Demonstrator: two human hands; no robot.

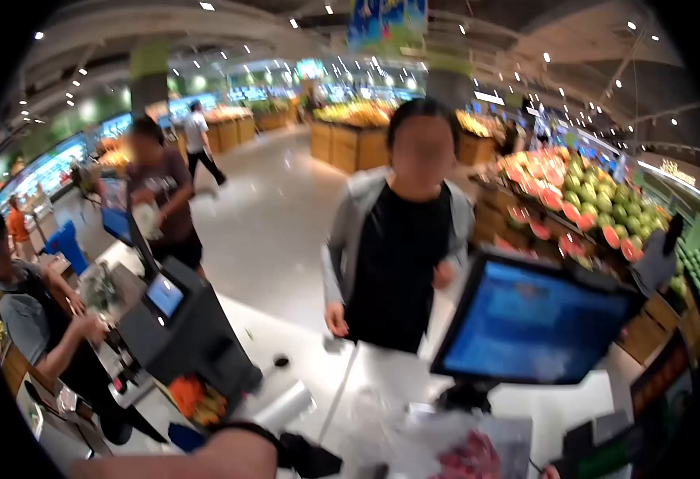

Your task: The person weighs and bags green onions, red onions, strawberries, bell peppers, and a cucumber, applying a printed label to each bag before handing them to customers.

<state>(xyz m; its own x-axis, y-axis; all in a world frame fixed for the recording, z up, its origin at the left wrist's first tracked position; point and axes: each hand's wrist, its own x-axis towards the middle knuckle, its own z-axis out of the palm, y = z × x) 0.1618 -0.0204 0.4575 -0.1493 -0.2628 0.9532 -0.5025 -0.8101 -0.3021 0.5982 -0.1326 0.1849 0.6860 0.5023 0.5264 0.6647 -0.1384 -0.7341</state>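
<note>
My left forearm crosses the bottom edge, with a dark band at the wrist. Beyond it is my left hand (308, 455), which appears covered in black, its fingers too blurred to read. Close by lies a roll of clear plastic bags (284, 407). To the right on the counter, a clear plastic bag (514, 439) holds red pieces (470, 461), perhaps meat. An orange and green item (198, 399) sits left of the roll. I cannot make out my right hand anywhere.
Across the white counter (326, 359) stands a person in a grey jacket (342, 231). A monitor (533, 319) blocks the right side. A dark scale with a small screen (166, 295) stands left, near a worker (35, 319) and another person (162, 184). Fruit displays (605, 199) lie behind.
</note>
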